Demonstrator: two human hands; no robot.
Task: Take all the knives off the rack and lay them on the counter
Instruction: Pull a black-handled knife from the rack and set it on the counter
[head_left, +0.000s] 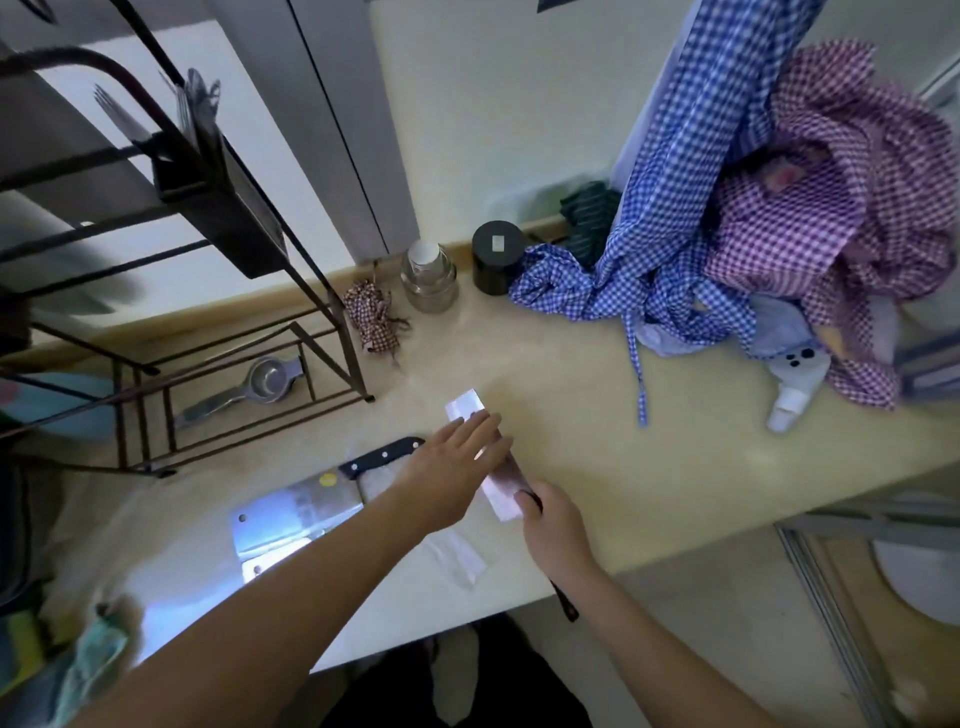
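A steel cleaver (291, 512) with a black riveted handle lies flat on the beige counter (597, 467), left of my hands. A second broad-bladed knife (465, 408) lies just right of it, its dark handle sticking out over the counter's front edge. My right hand (550, 519) is closed around that handle near the blade. My left hand (457, 467) rests flat, fingers spread, on top of the blade. The dark metal rack (218, 338) stands at the left. I see no knife hanging on the rack; parts of it are blurred.
A metal squeezer (260, 384) lies under the rack. Against the wall stand a glass jar (428, 280) and a black canister (496, 257). Checked cloths in blue (649, 270) and purple (841, 218) pile up at the right, over a white bottle (795, 389). A small checked rag (371, 312) lies by the rack's foot.
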